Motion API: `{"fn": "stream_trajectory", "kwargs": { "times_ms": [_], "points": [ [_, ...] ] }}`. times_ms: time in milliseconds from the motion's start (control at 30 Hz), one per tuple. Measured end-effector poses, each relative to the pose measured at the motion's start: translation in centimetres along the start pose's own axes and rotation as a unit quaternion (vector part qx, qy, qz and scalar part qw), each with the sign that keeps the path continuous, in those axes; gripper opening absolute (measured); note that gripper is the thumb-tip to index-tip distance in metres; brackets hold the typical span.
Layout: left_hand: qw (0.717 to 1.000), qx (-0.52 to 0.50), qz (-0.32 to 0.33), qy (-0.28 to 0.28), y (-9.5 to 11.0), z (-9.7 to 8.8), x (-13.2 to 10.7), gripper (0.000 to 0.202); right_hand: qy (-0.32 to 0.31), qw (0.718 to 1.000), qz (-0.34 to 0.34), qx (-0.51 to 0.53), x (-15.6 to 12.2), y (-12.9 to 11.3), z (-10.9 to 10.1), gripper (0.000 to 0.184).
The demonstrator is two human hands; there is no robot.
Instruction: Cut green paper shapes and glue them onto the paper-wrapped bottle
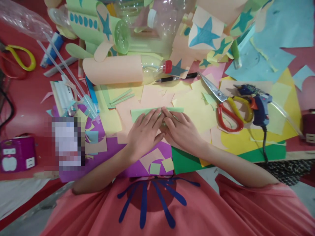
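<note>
Both hands press flat on a narrow light green paper strip (136,114) in the middle of the table. My left hand (146,131) lies palm down with its fingers stretched over the strip's left part. My right hand (183,131) covers the right part, its fingertips meeting those of the left. Most of the strip's lower edge is hidden under the hands. Loose peach and yellow paper (197,105) lies beneath and around it. Just beyond is a bottle wrapped in peach paper (113,70), lying on its side with a red cap.
Red-and-yellow scissors (226,101) and a blue glue gun (262,106) lie to the right. Clear bottles (167,19) and star-decorated paper pieces (205,32) crowd the back. At left are glue sticks (66,68), a blurred phone (67,142) and a purple box (18,154).
</note>
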State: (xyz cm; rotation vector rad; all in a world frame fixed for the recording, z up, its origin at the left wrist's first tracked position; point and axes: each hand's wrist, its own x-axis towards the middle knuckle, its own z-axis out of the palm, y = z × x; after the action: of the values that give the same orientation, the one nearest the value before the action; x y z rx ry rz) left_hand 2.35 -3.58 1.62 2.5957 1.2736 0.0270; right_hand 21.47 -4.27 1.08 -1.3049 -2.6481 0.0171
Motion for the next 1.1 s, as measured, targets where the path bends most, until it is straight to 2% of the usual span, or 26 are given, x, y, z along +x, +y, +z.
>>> {"fn": "stream_trajectory", "kwargs": {
  "times_ms": [100,267,467,700,1100],
  "points": [
    [0.999,0.017,-0.005,0.033,-0.7,0.2,-0.7,0.06,0.016,1.0,0.003,0.0,-0.1,0.1,0.0,0.02],
    [0.995,0.037,-0.01,0.087,-2.2,0.1,-2.1,0.059,0.014,1.0,0.0,-0.015,-0.2,0.4,-0.6,0.025],
    [0.995,0.003,-0.072,0.074,-3.1,-0.1,-3.4,0.061,0.029,0.998,0.02,-0.047,-1.4,1.4,-1.6,0.031],
    [0.99,-0.017,-0.116,0.084,-3.0,0.3,-4.0,0.057,0.014,0.996,0.065,-0.053,-3.3,2.7,-1.8,0.032],
    [0.985,-0.02,-0.15,0.084,-2.5,0.6,-4.4,0.057,0.034,0.992,0.117,-0.035,-3.6,2.1,-0.9,0.05]
  ]
}}
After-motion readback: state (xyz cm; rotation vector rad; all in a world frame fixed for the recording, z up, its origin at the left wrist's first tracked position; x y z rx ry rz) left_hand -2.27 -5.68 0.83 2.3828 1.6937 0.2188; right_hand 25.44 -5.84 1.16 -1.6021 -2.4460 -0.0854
